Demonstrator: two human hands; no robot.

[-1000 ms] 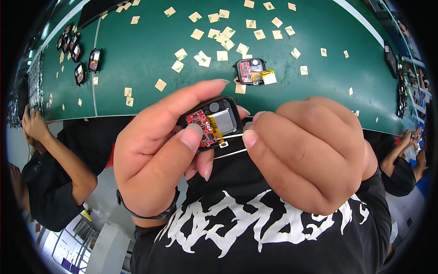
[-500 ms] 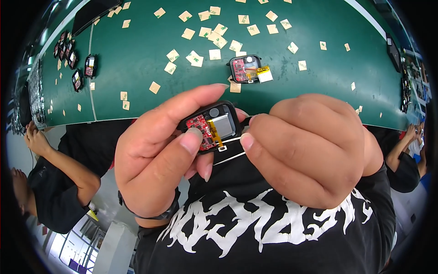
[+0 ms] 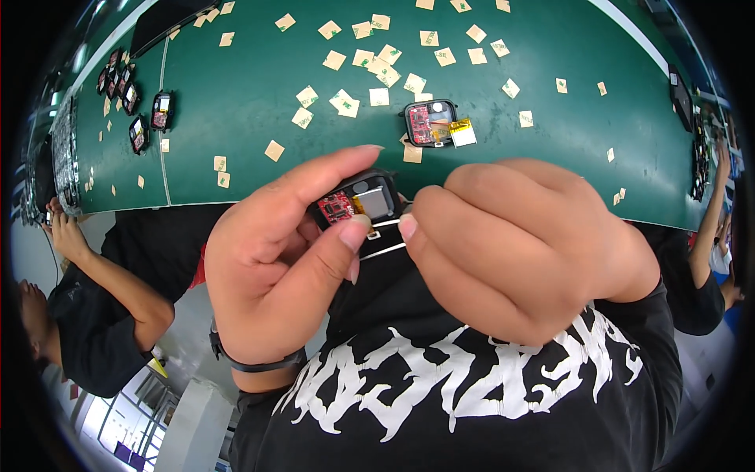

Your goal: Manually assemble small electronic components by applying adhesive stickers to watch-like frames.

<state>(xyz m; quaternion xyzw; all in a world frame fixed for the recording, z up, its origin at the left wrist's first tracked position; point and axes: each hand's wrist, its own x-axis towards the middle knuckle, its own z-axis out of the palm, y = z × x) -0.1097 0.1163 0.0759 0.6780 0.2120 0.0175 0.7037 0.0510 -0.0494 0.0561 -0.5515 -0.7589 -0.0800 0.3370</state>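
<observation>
Head view: I've L hand w/ fingers closed round an open black case, held up off the counter. R hand fingers pinch tweezers, prongs apart nr case's lower edge; can't tell if touching. 2nd case lies beyond.

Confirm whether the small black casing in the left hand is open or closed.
Open: no cover over the black casing; its red circuit board and silver rectangular part show.
</observation>
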